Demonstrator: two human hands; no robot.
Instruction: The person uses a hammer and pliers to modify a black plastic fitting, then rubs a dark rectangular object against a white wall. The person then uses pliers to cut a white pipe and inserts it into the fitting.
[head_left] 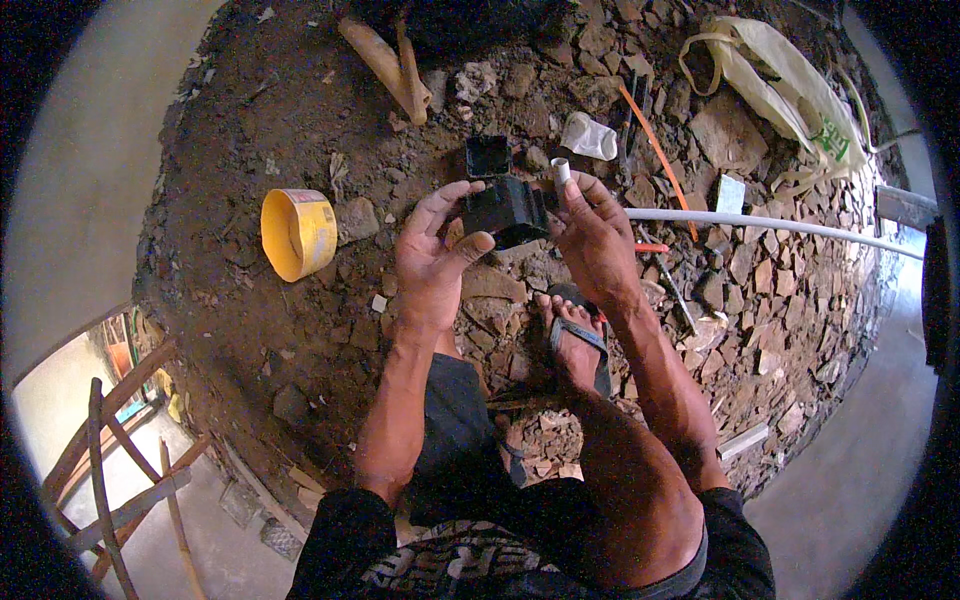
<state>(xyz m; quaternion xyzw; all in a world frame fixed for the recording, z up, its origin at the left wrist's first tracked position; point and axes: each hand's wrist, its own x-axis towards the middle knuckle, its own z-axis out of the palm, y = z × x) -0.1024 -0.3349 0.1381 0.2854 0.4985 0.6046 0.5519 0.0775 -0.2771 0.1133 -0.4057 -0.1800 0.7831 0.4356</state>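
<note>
My left hand (430, 262) is closed on a black plastic box (503, 208), its thumb along the near side and its fingers at the far left edge. The box looks like an electrical junction box. My right hand (597, 240), beside the box's right side, pinches a short white pipe piece (561, 171) between thumb and fingers, its end pointing up. Whether pipe and box touch is hidden by the fingers. Just beyond the held box is a second black square box (488, 156), its hollow side facing up. A long white pipe (760, 217) stretches rightward from behind my right hand.
A yellow cut container (298, 235) stands on the soil at left. Beyond my right hand lie a crumpled white cup (588, 136), an orange strip (660, 160) and a pale bag (785, 90). Broken stones cover the right side. Wooden poles (110, 480) lean at lower left.
</note>
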